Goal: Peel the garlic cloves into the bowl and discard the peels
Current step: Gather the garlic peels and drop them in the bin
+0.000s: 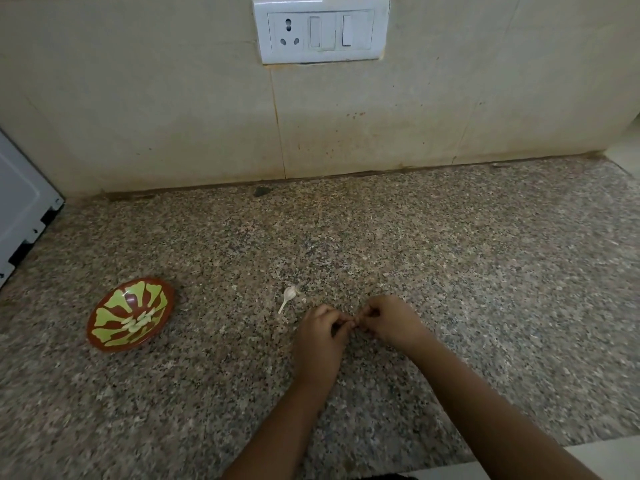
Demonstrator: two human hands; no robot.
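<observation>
**Garlic Peeling: Positions of Hands and Parts**

A small object [354, 321] sits between the fingertips of both hands, low in the centre of the view. Most of it is hidden by the fingers, so it cannot be told whether it is a clove or a peel.

The left hand [320, 332] has its fingers curled inward and pinches the object from the 9 o'clock side. The right hand [391, 320] has its fingers curled likewise and pinches it from the 3 o'clock side. The fingertips of the two hands meet at the object. Both hands are just above the surface [450, 271], or resting on it; which one cannot be told.

A pale garlic piece [289, 295] with a thin stalk lies on the surface at 10 o'clock from the left hand, near it but not touching.

The bowl [104, 336], brown with a green pattern, stands on the surface at 9 o'clock from the hands, well apart from them. Several pale peeled cloves [138, 321] lie together at its bottom.

At 12 o'clock, on the tiled wall [173, 98], there is a white switch plate [322, 29] with one socket and two switches. At 10 o'clock, at the frame edge, the corner of a white appliance [20, 202] stands on the surface.
</observation>
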